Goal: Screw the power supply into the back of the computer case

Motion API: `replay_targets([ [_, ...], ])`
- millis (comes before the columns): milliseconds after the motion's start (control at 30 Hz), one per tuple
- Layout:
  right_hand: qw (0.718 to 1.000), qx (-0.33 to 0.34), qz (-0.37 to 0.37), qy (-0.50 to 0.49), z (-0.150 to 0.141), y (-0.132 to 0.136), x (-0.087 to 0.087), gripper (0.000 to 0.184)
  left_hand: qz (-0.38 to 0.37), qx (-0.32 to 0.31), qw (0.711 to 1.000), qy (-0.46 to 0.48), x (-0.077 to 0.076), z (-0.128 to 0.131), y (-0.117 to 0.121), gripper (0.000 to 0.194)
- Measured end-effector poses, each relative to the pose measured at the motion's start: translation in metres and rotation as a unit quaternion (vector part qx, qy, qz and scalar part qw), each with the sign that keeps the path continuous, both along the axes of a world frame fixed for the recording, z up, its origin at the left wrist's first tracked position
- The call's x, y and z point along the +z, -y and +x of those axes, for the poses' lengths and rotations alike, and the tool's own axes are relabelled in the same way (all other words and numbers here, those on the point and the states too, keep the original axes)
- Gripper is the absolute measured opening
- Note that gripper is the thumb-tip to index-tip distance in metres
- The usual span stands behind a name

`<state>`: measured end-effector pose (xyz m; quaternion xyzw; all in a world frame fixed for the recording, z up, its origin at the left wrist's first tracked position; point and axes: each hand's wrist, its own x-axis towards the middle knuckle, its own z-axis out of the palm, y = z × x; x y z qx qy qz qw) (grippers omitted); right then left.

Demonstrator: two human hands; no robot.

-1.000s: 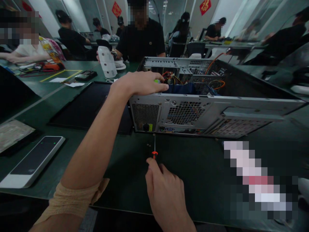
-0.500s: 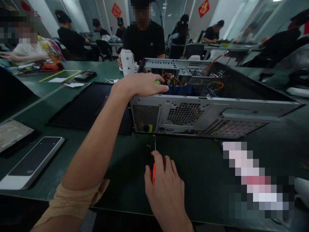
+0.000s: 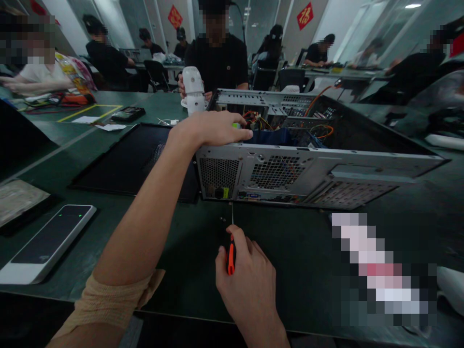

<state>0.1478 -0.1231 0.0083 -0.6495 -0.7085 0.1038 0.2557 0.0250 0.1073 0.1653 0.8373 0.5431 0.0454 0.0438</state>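
Note:
An opened computer case (image 3: 321, 162) lies with its rear panel facing me and wires showing inside. My left hand (image 3: 213, 126) grips its upper left edge, thumb along the rim and the other fingers reaching inside, partly hidden. My right hand (image 3: 250, 278) is closed round the orange and black handle of a screwdriver (image 3: 231, 258). Its thin shaft points away from me, with the tip at the bottom edge of the rear panel; whether it touches a screw there I cannot tell. A few small screws (image 3: 222, 219) lie on the table left of the shaft.
A black side panel (image 3: 116, 157) lies flat left of the case. Nearer are a white device with a dark screen (image 3: 54, 241) and a flat metal drive (image 3: 21, 200). At right lies a pixelated object (image 3: 377, 266). Across the table (image 3: 308, 299), a person holds a white device (image 3: 194, 89).
My right hand has turned slightly on the screwdriver, showing more of the orange handle. The left hand stays on the case. Across the table, the white device has tilted slightly.

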Motion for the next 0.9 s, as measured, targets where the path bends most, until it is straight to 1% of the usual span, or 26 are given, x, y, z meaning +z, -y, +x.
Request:
replay_targets([
  [167,1.0,-0.003,0.005,0.012,0.0012,-0.0009,-0.0017,0.036,0.002,-0.001,1.0,-0.007,0.0003,0.0003,0.0008,0.076],
  [433,0.998,0.008,0.027,0.049,0.0029,0.0008,-0.005,0.041,-0.009,-0.005,1.0,-0.005,0.0013,0.0002,0.001,0.077],
  [667,0.996,0.026,0.048,0.068,0.002,0.0014,-0.0061,0.042,-0.004,-0.004,1.0,-0.011,0.0016,0.0004,0.0005,0.075],
  [833,0.997,0.029,0.052,0.058,0.0021,0.0013,-0.0066,0.043,-0.011,-0.003,1.0,-0.016,0.0017,0.0003,-0.0005,0.078],
  [900,0.998,0.031,0.046,0.043,0.0033,0.001,-0.0058,0.043,0.001,-0.008,1.0,-0.017,0.0012,-0.0002,-0.0008,0.078],
])
